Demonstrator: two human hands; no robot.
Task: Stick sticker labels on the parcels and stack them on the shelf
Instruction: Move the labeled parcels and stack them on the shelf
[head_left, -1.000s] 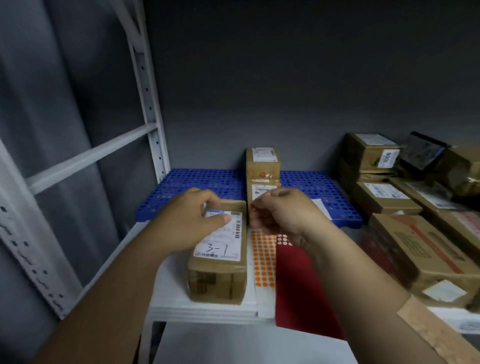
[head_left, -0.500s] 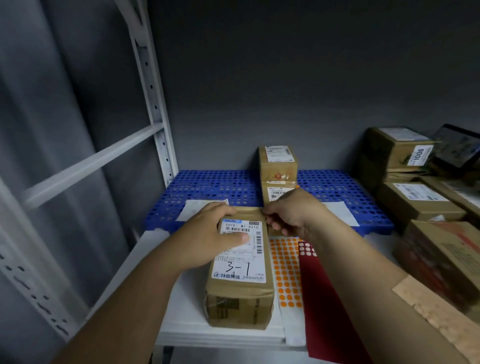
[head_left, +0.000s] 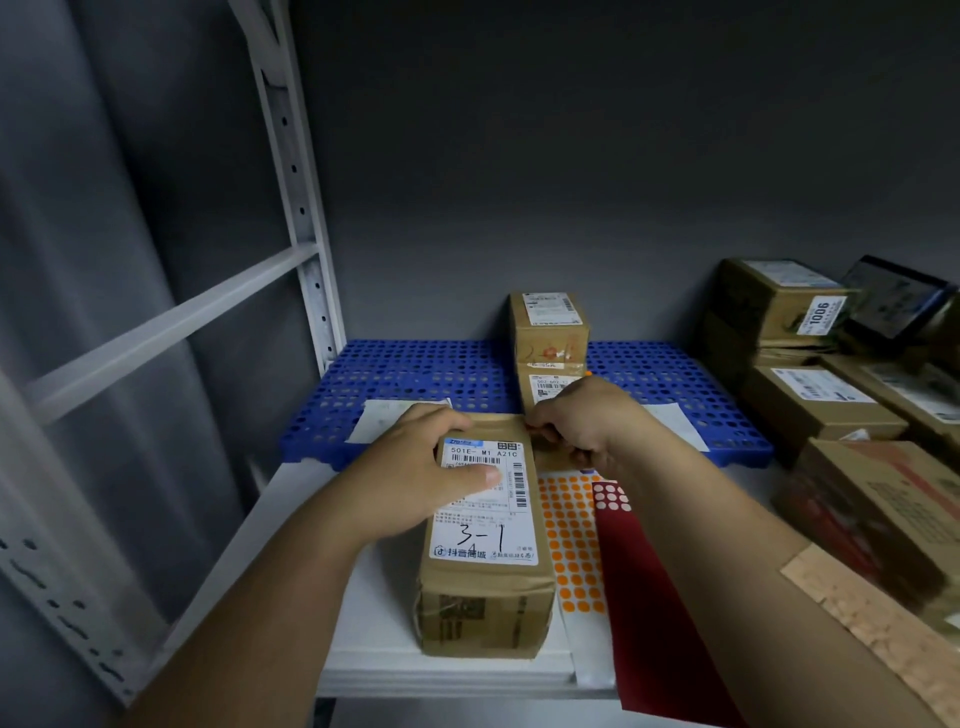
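- The left hand lies flat on the near parcel, fingers fairly straight over its far left corner and the thumb pressing across the white shipping label. It steadies the parcel rather than grips it.
- That parcel lies lengthwise on the front of the white shelf, its far end reaching the blue mat.
- It is a taped cardboard box: stiff, probably fairly light, with tape that may be slick. The long sides look the best place to take hold for lifting.
- The sticker sheet of orange dots lies just right of the parcel.
- The right hand is at the parcel's far right corner, fingers curled tight as if pinching something small. Whether it holds a sticker cannot be seen.
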